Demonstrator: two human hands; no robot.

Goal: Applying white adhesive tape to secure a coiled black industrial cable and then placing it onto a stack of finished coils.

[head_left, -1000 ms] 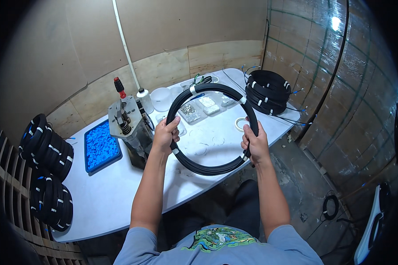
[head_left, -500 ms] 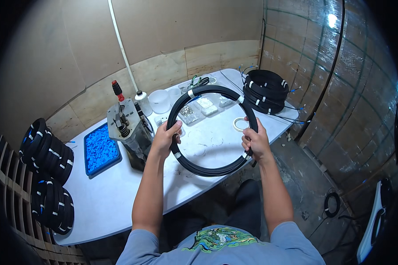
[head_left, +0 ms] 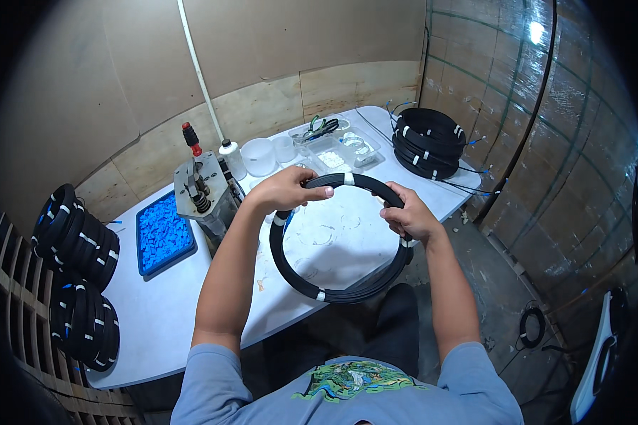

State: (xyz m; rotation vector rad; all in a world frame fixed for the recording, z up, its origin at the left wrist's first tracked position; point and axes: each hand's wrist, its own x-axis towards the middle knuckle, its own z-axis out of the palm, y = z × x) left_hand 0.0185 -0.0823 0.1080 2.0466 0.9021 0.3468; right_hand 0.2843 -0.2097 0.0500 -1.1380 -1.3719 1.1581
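Note:
Between my two hands hangs a coil of black cable, held as a ring above the near edge of the white table. White tape bands wrap it at several places. My left hand is closed on the coil's upper left, its thumb lying over the top near a tape band. At the upper right side, my right hand has its fingers wrapped round the cable. The coil's lower part overhangs the table edge, above my legs.
A stack of black cable coils stands at the far right, with more coils at the left edge. Left of centre are a metal hand press and a tray of blue pieces. Behind sit a white tub and clear boxes.
The coil has turned in my hands and moved lower, towards me. My left hand has shifted up from its left side to the upper left. The tape roll is now hidden.

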